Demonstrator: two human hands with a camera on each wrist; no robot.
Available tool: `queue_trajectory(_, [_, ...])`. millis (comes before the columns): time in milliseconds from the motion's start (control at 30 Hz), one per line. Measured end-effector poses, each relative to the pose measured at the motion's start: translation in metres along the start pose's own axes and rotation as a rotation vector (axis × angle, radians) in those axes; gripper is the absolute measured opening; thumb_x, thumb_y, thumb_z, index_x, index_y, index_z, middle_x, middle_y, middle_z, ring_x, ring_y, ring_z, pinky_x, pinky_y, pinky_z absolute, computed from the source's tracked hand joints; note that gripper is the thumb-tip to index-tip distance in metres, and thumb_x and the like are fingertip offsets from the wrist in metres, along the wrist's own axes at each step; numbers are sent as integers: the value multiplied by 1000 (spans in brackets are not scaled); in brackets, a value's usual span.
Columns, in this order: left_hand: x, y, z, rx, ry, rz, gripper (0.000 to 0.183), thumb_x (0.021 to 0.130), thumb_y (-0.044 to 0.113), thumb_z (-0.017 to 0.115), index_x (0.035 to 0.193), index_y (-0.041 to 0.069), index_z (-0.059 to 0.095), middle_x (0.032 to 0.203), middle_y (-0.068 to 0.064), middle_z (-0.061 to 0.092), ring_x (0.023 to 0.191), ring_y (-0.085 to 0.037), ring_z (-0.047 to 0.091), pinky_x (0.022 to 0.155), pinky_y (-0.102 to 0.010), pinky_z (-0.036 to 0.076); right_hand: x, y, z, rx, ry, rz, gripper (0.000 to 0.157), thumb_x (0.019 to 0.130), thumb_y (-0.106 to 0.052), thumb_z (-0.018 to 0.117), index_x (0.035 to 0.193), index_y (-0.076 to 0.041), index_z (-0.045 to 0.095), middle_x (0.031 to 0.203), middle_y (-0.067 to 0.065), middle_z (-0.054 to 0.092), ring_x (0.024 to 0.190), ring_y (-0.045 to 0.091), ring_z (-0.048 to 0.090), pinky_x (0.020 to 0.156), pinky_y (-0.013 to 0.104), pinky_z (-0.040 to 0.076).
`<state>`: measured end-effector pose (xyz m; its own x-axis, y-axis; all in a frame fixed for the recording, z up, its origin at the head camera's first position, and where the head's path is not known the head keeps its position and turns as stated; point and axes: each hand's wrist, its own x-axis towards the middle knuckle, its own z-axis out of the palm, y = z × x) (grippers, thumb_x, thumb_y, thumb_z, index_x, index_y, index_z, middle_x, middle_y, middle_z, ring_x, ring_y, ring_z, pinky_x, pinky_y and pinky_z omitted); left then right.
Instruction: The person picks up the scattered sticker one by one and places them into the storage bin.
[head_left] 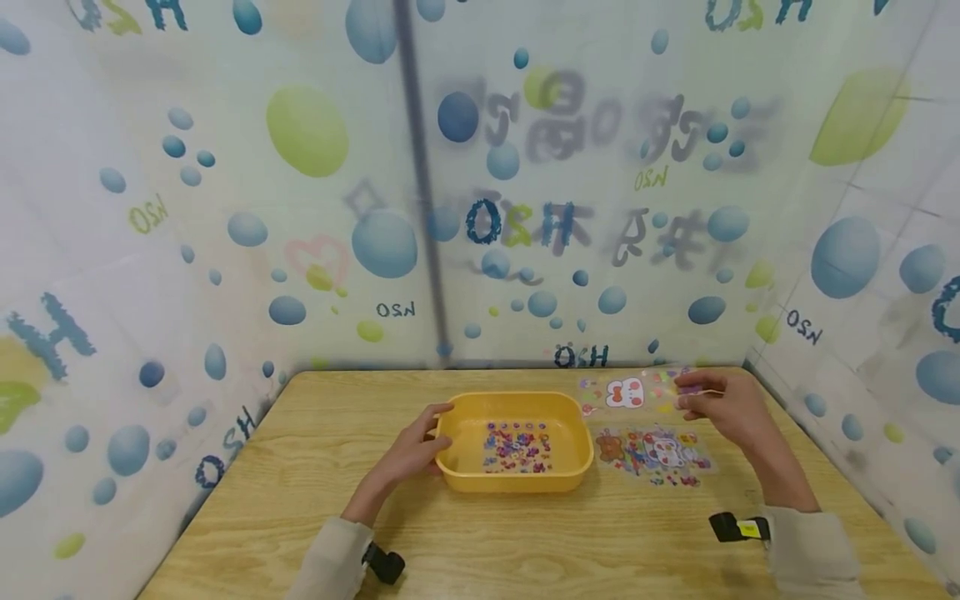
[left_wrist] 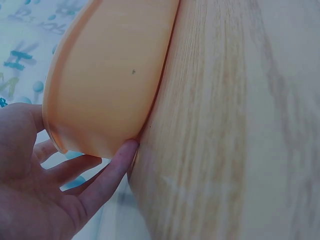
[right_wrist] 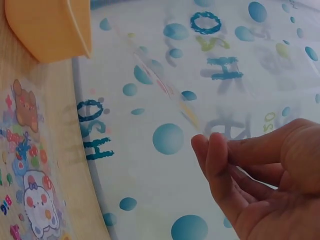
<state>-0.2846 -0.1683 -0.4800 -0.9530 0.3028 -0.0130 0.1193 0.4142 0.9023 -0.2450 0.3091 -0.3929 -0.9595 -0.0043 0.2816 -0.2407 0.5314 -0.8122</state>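
A yellow plastic basin (head_left: 517,483) stands on the table, with small colourful stickers (head_left: 519,450) lying on its floor. At its left end my left hand (head_left: 414,444) grips the wall, thumb and fingers about the rim; the left wrist view shows a fingertip low on the basin's side (left_wrist: 115,85). Beyond the basin's right end, my right hand (head_left: 726,407) pinches a clear sticker sheet (head_left: 626,393) by its right edge, between thumb and fingertips. The sheet carries a white bunny and appears nearly edge-on in the right wrist view, raised off the table.
Flat on the wooden table (head_left: 300,483), right of the basin, lies another clear sticker sheet (head_left: 663,450) with a bear and a white bunny. A curtain (head_left: 517,275) printed with blue and green spots hangs behind the table and along both sides.
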Motion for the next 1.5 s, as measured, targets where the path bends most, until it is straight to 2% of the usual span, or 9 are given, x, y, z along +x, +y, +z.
queue_trajectory(133, [0,0,1,1,9,-5,57,104,12,56,158,18,39,154,-30,46,112,-35,67,66,-37,64,1,-1,8,-1,-23,-11,31,97,-3,68,124,14,66,119,33,67,75,2,70,68,25,62])
queue_trajectory(433, [2,-3,3,1,24,-10,56,104,13,57,157,18,41,154,-28,48,111,-33,67,65,-37,63,3,-15,27,-17,-71,21,31,98,-4,68,125,11,67,120,31,68,76,5,71,69,24,62])
queue_trajectory(767, [0,-1,2,-6,24,-10,57,104,12,57,158,18,40,153,-29,47,111,-34,66,67,-42,63,12,-34,51,-51,-124,23,28,97,-3,68,124,5,69,120,28,69,80,18,72,70,28,63])
queue_trajectory(933, [-2,1,2,-15,13,9,58,104,11,56,159,14,38,153,-32,46,112,-40,66,67,-47,63,18,-47,62,-72,-150,28,28,96,-1,68,124,6,69,120,28,69,77,18,71,68,25,62])
queue_trajectory(1233, [1,2,1,-7,20,-12,57,104,12,57,158,18,40,154,-28,48,110,-33,67,67,-41,64,30,-66,81,-89,-211,21,26,96,1,66,121,8,69,116,27,68,80,22,71,69,28,63])
queue_trajectory(1500, [0,2,-1,-5,13,-3,57,104,13,57,158,18,39,155,-30,46,113,-36,66,67,-42,64,41,-80,107,-148,-280,25,25,93,1,67,118,6,70,106,19,69,75,18,68,69,29,63])
